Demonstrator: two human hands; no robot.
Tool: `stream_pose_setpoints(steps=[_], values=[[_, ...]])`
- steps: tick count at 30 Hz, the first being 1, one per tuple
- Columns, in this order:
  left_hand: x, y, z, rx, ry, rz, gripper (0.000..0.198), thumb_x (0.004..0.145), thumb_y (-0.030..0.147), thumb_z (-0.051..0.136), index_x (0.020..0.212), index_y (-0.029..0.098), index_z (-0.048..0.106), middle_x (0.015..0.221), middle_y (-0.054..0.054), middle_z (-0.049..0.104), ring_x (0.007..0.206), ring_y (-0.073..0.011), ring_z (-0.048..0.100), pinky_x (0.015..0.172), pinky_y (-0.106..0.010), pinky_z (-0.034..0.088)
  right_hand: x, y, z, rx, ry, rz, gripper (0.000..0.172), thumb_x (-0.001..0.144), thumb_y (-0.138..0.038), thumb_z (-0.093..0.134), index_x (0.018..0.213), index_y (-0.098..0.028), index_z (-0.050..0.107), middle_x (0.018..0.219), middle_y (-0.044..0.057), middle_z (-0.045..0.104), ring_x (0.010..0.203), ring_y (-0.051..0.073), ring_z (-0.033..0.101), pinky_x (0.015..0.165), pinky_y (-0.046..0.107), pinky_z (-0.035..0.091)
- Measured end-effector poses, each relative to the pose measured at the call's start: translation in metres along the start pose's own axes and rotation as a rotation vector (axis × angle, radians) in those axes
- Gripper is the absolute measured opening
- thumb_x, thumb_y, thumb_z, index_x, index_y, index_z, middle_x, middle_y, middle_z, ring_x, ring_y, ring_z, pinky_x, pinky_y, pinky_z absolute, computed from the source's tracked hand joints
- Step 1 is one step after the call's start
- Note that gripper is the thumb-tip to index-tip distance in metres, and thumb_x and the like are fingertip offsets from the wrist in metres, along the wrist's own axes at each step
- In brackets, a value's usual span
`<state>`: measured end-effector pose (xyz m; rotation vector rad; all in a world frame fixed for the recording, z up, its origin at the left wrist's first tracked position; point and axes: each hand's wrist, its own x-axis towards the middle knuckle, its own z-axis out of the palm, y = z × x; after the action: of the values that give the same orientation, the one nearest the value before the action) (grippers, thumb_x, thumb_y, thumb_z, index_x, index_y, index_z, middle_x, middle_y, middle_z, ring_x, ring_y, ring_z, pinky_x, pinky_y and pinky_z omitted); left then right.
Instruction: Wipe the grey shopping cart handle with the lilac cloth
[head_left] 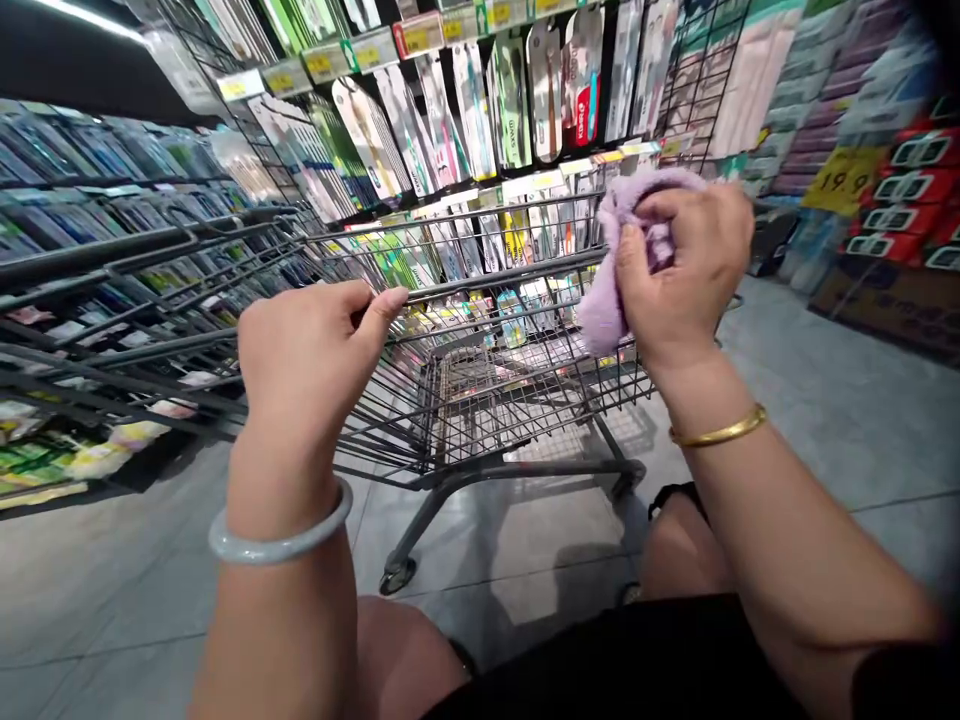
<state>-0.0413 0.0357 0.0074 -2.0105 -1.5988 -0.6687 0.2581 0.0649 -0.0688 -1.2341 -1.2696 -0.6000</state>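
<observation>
A grey wire shopping cart (480,425) stands right in front of me, its lower basket showing bare wire mesh. My left hand (304,345) is closed around the cart's top rail on the left, thumb lying along it. In my right hand (690,260) is a crumpled lilac cloth (604,310), pinched between thumb and fingers at the rail's right part. The cloth hangs over the rail; whether the fingers also touch the rail is hidden. A pale bangle (281,545) circles my left wrist and a gold bracelet (720,432) my right.
Ahead rises a rack of packaged toothbrushes (514,110) with price tags. More stocked shelves (97,240) run along the left. At the right are red packages (907,190) beside a yellow price sign (840,180). Grey tiled floor (525,600) lies beneath the cart.
</observation>
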Motion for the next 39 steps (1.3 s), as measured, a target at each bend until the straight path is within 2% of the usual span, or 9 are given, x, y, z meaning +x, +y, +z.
stream_pose_setpoints(steps=[7, 11, 14, 19, 23, 27, 31, 35, 39], values=[[0.003, 0.007, 0.004, 0.102, -0.012, -0.032, 0.062, 0.094, 0.07, 0.029, 0.068, 0.024, 0.061, 0.062, -0.005, 0.054, 0.074, -0.0238, 0.056, 0.061, -0.034, 0.022, -0.019, -0.003, 0.013, -0.058, -0.09, -0.197, 0.042, 0.087, -0.054, 0.061, 0.121, -0.029, 0.06, 0.135, 0.01, 0.052, 0.129, 0.033, 0.042, 0.106, 0.055, 0.035], [0.002, 0.008, 0.007, 0.097, 0.019, 0.007, 0.061, 0.095, 0.069, 0.027, 0.069, 0.024, 0.06, 0.064, -0.005, 0.054, 0.071, -0.0223, 0.053, 0.061, -0.034, 0.019, 0.004, 0.039, 0.006, -0.047, 0.149, -0.095, 0.036, 0.094, -0.047, 0.053, 0.119, -0.022, 0.057, 0.12, 0.015, 0.058, 0.116, 0.029, 0.049, 0.103, 0.051, 0.039], [0.003, 0.01, 0.008, 0.085, 0.03, 0.024, 0.061, 0.096, 0.068, 0.027, 0.067, 0.023, 0.058, 0.063, -0.005, 0.053, 0.068, -0.0215, 0.05, 0.061, -0.034, 0.017, 0.009, 0.033, 0.004, 0.004, 0.273, 0.001, 0.026, 0.095, -0.037, 0.054, 0.114, -0.02, 0.057, 0.111, 0.016, 0.061, 0.109, 0.026, 0.053, 0.098, 0.047, 0.043], [0.005, 0.014, 0.006, 0.145, 0.019, 0.057, 0.063, 0.097, 0.067, 0.021, 0.066, 0.023, 0.054, 0.062, -0.005, 0.052, 0.062, -0.0205, 0.046, 0.059, -0.034, 0.014, -0.021, -0.023, 0.019, 0.042, 0.057, -0.176, 0.021, 0.09, -0.028, 0.056, 0.11, -0.027, 0.062, 0.119, 0.009, 0.061, 0.117, 0.028, 0.053, 0.099, 0.052, 0.044], [0.004, 0.015, 0.005, 0.172, 0.007, 0.073, 0.065, 0.097, 0.067, 0.02, 0.069, 0.024, 0.059, 0.065, -0.006, 0.058, 0.063, -0.0223, 0.05, 0.059, -0.035, 0.016, -0.019, -0.012, 0.019, 0.087, -0.062, -0.352, 0.024, 0.086, -0.031, 0.06, 0.11, -0.033, 0.063, 0.121, 0.005, 0.06, 0.118, 0.029, 0.053, 0.101, 0.052, 0.043], [0.003, 0.015, 0.008, 0.196, 0.041, 0.087, 0.065, 0.098, 0.066, 0.02, 0.072, 0.024, 0.061, 0.069, -0.007, 0.063, 0.068, -0.0232, 0.055, 0.06, -0.035, 0.019, 0.006, 0.026, 0.008, 0.089, 0.202, -0.063, 0.024, 0.089, -0.028, 0.055, 0.112, -0.025, 0.061, 0.114, 0.013, 0.058, 0.115, 0.03, 0.053, 0.1, 0.052, 0.041], [0.004, 0.014, 0.012, 0.143, 0.043, 0.07, 0.064, 0.098, 0.065, 0.022, 0.074, 0.024, 0.063, 0.072, -0.007, 0.065, 0.076, -0.0248, 0.06, 0.067, -0.036, 0.031, 0.004, 0.011, 0.01, 0.138, 0.292, 0.065, 0.023, 0.086, -0.02, 0.057, 0.108, -0.022, 0.061, 0.113, 0.014, 0.058, 0.114, 0.032, 0.053, 0.1, 0.053, 0.041], [-0.005, 0.03, 0.016, -0.077, 0.256, 0.07, 0.052, 0.093, 0.07, 0.04, 0.104, 0.027, 0.068, 0.113, -0.01, 0.069, 0.116, -0.0316, 0.058, 0.098, -0.048, 0.037, -0.018, -0.043, 0.011, 0.254, 0.004, -0.126, 0.021, 0.086, -0.018, 0.057, 0.102, -0.029, 0.065, 0.114, 0.007, 0.061, 0.114, 0.029, 0.055, 0.097, 0.053, 0.045], [-0.022, 0.066, 0.023, -0.327, 0.407, 0.44, 0.084, 0.076, 0.082, 0.057, 0.145, 0.037, 0.041, 0.161, -0.008, 0.033, 0.152, -0.0378, 0.021, 0.119, -0.06, 0.023, -0.018, -0.08, -0.006, 0.612, -0.137, 0.015, 0.019, 0.091, -0.025, 0.054, 0.108, -0.03, 0.062, 0.117, 0.004, 0.062, 0.113, 0.022, 0.059, 0.099, 0.045, 0.05]])
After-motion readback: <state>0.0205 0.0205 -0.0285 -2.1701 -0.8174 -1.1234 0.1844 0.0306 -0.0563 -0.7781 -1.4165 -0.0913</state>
